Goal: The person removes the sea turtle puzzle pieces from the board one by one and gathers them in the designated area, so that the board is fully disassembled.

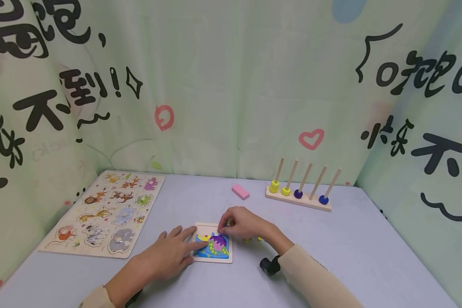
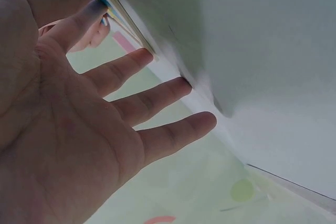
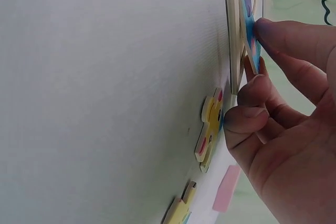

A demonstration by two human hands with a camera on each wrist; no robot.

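A small wooden jigsaw puzzle (image 1: 217, 260) in a pale tray frame lies on the table, with blue, purple and green pieces in it. My left hand (image 1: 167, 254) spreads its straight fingers over the frame's left side, the index fingertip touching the picture. Over the upper right of the frame, my right hand (image 1: 246, 222) pinches a blue puzzle piece (image 3: 255, 59) between thumb and fingers. That piece stands tilted at the frame's edge in the right wrist view. Yellow loose puzzle pieces (image 3: 210, 127) lie beside the frame, partly hidden under the right hand in the head view.
A large animal puzzle board (image 1: 115, 214) lies at the left. Behind the hands is a pink block (image 1: 240, 191). At the back right stands a wooden peg rack (image 1: 298, 199) with yellow and blue beads. Printed curtains (image 1: 231, 85) enclose the table's back and sides.
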